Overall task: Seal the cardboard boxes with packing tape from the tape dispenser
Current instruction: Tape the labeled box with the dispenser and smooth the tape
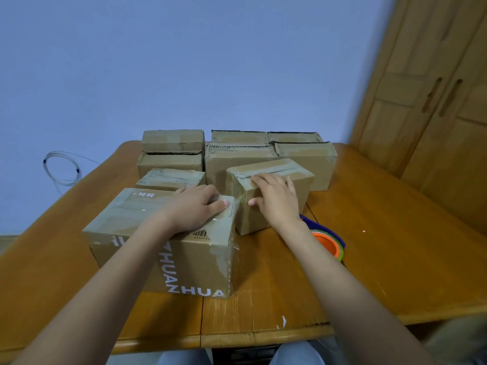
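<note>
My left hand (196, 206) lies flat on top of the large printed box (147, 233), fingers straight and pressing near its far right corner, where clear tape (229, 214) shines across the lid and runs down the right side. This box, with white letters on its front, is my landmark: it stands at the near middle of the wooden table (382, 246). Just to its right, almost touching its far corner, sits the smaller box (268, 196), tilted a little; my right hand (274, 198) rests on its near top edge, fingers spread loosely over the lid and thumb against the front face, not curled tight, holding nothing else. The seam on that lid looks taped, though I cannot tell how well. Right of the printed box and nearer to me than the smaller box, the tape dispenser (328, 242) lies on the table behind my right forearm, its orange hub and blue body partly hidden. Beyond the printed box stand more cardboard boxes (237, 154) in a cluster, some with flaps gaping. Farther right of it rises a wooden wardrobe (434, 101); to its left, a coil of clear cable (62, 167) hangs against the blue wall (184, 61).
</note>
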Demonstrator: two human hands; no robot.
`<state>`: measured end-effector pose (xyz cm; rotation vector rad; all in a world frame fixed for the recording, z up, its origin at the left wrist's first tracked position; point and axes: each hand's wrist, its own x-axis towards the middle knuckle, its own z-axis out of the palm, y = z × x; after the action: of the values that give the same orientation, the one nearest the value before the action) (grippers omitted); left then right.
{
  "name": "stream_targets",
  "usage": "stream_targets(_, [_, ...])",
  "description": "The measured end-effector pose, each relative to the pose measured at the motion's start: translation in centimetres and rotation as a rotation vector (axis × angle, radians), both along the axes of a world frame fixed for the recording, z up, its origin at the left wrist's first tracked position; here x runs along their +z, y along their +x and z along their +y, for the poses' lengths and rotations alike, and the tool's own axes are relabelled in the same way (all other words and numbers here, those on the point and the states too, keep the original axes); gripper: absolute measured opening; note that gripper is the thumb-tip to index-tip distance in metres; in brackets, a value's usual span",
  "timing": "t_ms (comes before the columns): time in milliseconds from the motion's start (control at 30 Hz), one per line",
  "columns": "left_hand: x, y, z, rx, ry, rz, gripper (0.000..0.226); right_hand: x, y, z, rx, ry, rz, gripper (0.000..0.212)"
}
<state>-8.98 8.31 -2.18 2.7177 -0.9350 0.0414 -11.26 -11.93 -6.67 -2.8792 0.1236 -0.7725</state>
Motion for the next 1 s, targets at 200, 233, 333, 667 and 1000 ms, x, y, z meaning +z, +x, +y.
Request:
stream_targets(200, [-0.1,0.2,0.3,-0.001,0.011,0.011,0.041,0.3,0.1,0.3,-0.037,0.000,0.014,0.053])
stream_targets(233, [0.0,0.2,0.2,0.001,0.014,0.015,0.042,0.3,0.2,0.3,-0.039,-0.005,0.017,0.052])
stream_targets(333, [0.0,0.1,0.4,0.006,0.017,0.024,0.042,0.4,0.4,0.2,-0.052,-0.020,0.033,0.051])
stream_targets(667, [-0.1,0.7,3.1,0.091,-0.022,0.014,0.040,-0.1,0.4,-2.6,-0.125,0.013,0.004,0.056])
stream_targets(1000, [-0.1,0.5,3.1,0.087,0.038,-0.003,0.033,1.1,0.9,-2.6,-0.014,-0.069,0.122,0.065])
